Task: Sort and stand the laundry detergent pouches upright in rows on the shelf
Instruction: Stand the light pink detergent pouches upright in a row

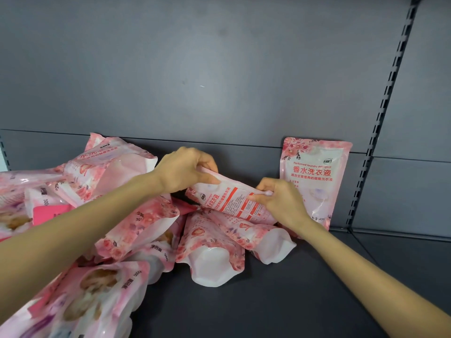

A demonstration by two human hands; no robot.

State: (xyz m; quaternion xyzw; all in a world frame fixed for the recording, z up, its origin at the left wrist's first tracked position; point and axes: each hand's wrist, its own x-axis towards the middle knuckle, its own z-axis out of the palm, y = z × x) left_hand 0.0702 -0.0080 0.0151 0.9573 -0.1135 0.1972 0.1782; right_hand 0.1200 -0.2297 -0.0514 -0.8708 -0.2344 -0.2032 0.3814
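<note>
A pink floral detergent pouch [231, 200] is held on its side above the pile, its printed back facing me. My left hand [185, 168] grips its top-left edge and my right hand [280, 201] pinches its right end. One pouch [317, 172] stands upright against the back wall at the right of the shelf [280, 301], just behind my right hand. A heap of several pink pouches [117, 215] lies jumbled across the left and middle of the shelf, partly under my left forearm.
The dark grey back panel [219, 69] rises behind the shelf. A slotted upright post [380, 118] runs down the right side, with another shelf bay [415, 252] beyond it. Bare shelf surface shows in front of the standing pouch.
</note>
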